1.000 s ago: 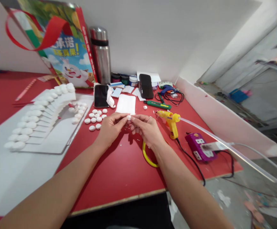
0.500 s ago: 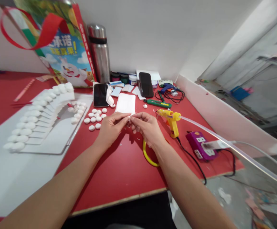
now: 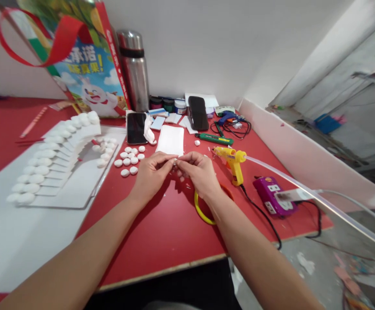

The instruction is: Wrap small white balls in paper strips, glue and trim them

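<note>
My left hand (image 3: 151, 172) and my right hand (image 3: 198, 171) meet over the red table (image 3: 164, 228), fingertips pinched together around a small white piece (image 3: 175, 162), mostly hidden by the fingers. Just behind them lies a white sheet (image 3: 170, 140). Several round white pieces (image 3: 126, 162) are grouped left of my left hand. Farther left, a curved white model (image 3: 58, 165) edged with white rounds rests on a board. A yellow tape ring (image 3: 201, 212) lies partly under my right wrist.
A yellow glue gun (image 3: 234, 161) with a long clear stick is on the right, near a purple power strip (image 3: 274, 196). Behind are a green cutter (image 3: 215, 139), two phones, a steel flask (image 3: 135, 73) and a printed bag (image 3: 90, 64).
The view has shifted very slightly. Both hands keep their pinch at the same spot, with only small finger movements.
</note>
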### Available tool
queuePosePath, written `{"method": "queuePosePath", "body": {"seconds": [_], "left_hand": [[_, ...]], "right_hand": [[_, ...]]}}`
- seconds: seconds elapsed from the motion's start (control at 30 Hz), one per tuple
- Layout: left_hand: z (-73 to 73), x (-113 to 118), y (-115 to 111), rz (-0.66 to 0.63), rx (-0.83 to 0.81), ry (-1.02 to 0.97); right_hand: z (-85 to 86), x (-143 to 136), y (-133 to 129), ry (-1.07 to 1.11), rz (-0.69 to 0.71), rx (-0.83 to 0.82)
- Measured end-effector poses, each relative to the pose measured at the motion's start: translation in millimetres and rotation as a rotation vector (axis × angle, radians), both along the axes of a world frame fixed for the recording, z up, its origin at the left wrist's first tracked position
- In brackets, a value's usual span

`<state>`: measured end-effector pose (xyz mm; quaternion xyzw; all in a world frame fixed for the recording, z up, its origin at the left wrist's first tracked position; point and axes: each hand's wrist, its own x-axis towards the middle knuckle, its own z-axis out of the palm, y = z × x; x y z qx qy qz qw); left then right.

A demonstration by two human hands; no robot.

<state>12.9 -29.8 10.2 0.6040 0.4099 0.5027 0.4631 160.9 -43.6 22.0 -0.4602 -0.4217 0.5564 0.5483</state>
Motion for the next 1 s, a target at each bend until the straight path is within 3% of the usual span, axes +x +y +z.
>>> {"method": "queuePosePath", "body": {"seconds": [0.27,0.37,0.63,0.9,1.0], "left_hand": [[3.2,-0.8,3.6,-0.116,-0.160,-0.077],[-0.8,-1.2,5.5,-0.123,-0.179,-0.064],[-3.0,-2.9,3.9,0.026,0.044,0.215],[6.4,-1.7,-1.0,0.045,0.285,0.380],[6.0,-1.7,-1.5,0.043,0.303,0.392]], "right_hand": [[1.7,7.4,3.3,0.080,-0.007,-0.093],[4.4,7.7,2.6,-0.001,-0.023,-0.060],[-0.5,5.6,1.9,-0.345,-0.039,0.071],[3.4,6.6,0.6,-0.315,-0.009,0.061],[5.8,7.0,0.1,-0.256,0.004,0.014]]}}
